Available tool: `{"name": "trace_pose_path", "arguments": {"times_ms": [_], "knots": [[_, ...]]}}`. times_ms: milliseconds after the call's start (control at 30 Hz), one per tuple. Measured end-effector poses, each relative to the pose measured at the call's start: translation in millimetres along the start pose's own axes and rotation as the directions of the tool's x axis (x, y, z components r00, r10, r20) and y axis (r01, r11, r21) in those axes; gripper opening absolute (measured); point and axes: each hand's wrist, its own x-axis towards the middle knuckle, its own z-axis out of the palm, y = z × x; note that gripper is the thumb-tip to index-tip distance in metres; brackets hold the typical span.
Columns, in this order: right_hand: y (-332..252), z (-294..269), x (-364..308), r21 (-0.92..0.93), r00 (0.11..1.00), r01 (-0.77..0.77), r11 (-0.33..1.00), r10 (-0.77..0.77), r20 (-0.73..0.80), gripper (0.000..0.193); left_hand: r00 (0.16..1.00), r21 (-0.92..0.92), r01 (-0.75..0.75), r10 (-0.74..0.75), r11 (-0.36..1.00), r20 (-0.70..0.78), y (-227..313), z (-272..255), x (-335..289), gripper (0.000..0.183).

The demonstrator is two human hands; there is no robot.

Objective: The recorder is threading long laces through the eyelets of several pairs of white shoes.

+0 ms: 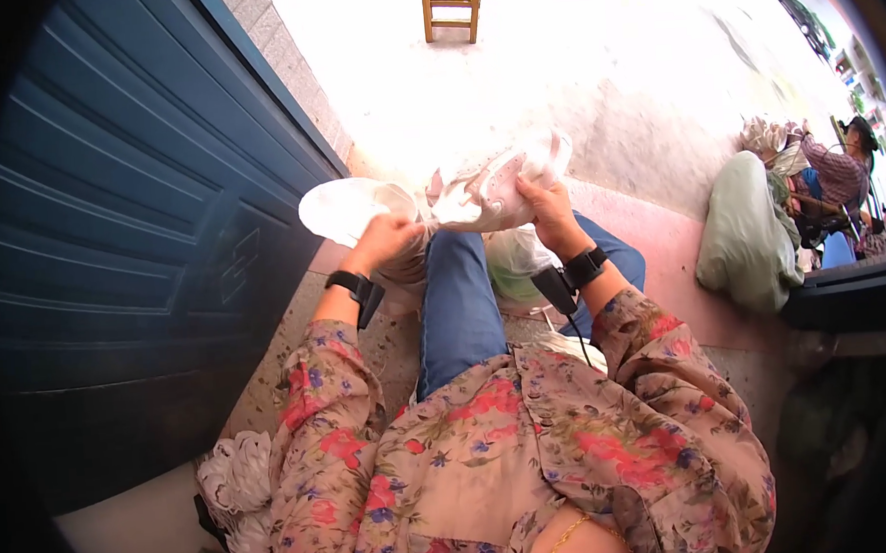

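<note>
Two white shoe uppers (498, 185) are held up above my knees, washed out by the bright light. My right hand (552, 211) is closed round the edge of the perforated upper, thumb on top. At the inner edge of the other rounded white shoe upper (339, 207), my left hand (386, 241) has its fingers pinched together. The fingertips partly cover what they grip, and I cannot make out any lace between them. Below the hands, a pale plastic bag (519, 262) sits between my legs.
A dark blue panelled door (129, 213) stands close on my left. Bundled white strands (238, 474) lie at lower left. A full grey-green sack (746, 236) stands at right, beside a seated person in a checked shirt (830, 174). A wooden stool (451, 18) stands ahead.
</note>
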Motion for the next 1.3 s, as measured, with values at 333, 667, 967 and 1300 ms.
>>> {"name": "trace_pose_path", "arguments": {"times_ms": [333,667,967,1300], "knots": [[-6,-22,-31,0.009,0.993,0.039,0.999,-0.039,0.115,0.031,0.993,0.045,-0.097,0.1,0.994,-0.058,17,-59,0,0.028],[-60,-12,-31,-0.016,0.926,0.082,0.996,-0.07,0.371,0.034,0.936,0.386,-0.258,0.328,0.885,-0.126,129,-102,-42,0.031],[-4,-128,-99,0.05,0.955,-0.268,0.962,0.259,0.147,0.039,0.997,0.046,-0.075,0.075,0.996,-0.009,109,35,-102,0.016],[-34,-103,-65,0.002,0.953,-0.191,0.982,0.185,0.24,0.035,0.973,-0.077,-0.199,0.206,0.977,0.106,103,89,-82,0.067]]}}
